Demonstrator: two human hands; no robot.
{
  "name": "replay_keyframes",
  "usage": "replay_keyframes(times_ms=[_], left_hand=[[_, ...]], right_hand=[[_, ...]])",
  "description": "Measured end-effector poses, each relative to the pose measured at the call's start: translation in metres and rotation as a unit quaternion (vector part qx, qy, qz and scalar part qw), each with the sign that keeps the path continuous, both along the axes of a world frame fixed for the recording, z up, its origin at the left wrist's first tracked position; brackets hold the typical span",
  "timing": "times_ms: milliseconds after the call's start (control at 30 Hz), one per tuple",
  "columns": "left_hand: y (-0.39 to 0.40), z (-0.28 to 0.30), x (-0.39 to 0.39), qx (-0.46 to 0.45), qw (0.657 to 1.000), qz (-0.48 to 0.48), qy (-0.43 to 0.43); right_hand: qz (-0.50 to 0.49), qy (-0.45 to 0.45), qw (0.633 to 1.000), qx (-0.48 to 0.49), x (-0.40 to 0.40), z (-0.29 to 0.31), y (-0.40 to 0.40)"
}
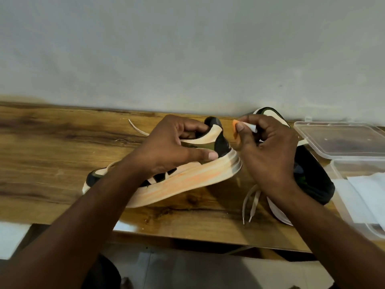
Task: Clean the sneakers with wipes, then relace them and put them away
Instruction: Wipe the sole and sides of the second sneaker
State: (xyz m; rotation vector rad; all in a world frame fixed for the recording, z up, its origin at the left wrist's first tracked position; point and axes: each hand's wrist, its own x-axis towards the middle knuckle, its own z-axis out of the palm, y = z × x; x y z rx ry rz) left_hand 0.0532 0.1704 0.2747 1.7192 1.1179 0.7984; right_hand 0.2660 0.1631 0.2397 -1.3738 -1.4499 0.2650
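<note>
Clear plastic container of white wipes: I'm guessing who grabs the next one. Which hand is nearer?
Right. The right hand hovers beside the clear plastic container; the left hand grips the orange-stained sneaker, farther away.

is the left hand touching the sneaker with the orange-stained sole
Touching: the head view shows the left hand gripping the sneaker, fingers hooked into its collar.

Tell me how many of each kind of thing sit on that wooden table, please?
Sneakers: 2, one held by the left hand, one behind the right hand
Plastic containers: 1
Container lids: 1
Stained wipes, in the right hand: 1
Total: 5
</note>
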Motion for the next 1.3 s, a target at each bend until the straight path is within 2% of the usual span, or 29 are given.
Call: replay_keyframes(times_ms=[100,233,333,433,500,667,867,967,1067,1300], left_hand=[[-0.002,0.007,-0.006,0.077,0.997,-0.013,0.009],[0.002,0.005,-0.006,0.184,0.981,-0.012,0.055],[0.005,0.0,-0.006,0.259,0.956,-0.008,0.137],[0.005,-0.01,-0.009,0.281,0.935,0.004,0.215],[0.006,-0.015,-0.012,0.272,0.928,-0.002,0.255],[0.011,-0.018,-0.023,0.221,0.937,-0.032,0.27],[0.002,-0.017,-0.014,0.199,0.959,-0.028,0.199],[0.002,-0.026,-0.002,0.231,0.947,0.008,0.223],[0.003,-0.032,0.002,0.19,0.962,0.013,0.196],[0.016,-0.036,-0.004,0.059,0.991,0.057,0.107]], right_hand=[[0.002,0.054,0.998,-0.02,0.003,0.008,-0.001],[0.024,0.062,0.998,-0.021,0.001,0.012,-0.008],[0.033,0.077,0.996,-0.023,0.001,0.011,-0.012],[0.048,0.092,0.994,-0.041,0.001,0.004,-0.017],[0.053,0.11,0.991,-0.063,-0.002,-0.004,-0.019],[0.069,0.131,0.984,-0.096,-0.012,-0.018,-0.026],[0.061,0.174,0.974,-0.13,-0.018,-0.026,-0.025],[0.064,0.219,0.962,-0.147,-0.019,-0.027,-0.024],[0.072,0.243,0.953,-0.165,-0.019,-0.029,-0.025],[0.075,0.12,0.976,-0.162,-0.027,-0.035,-0.027]])
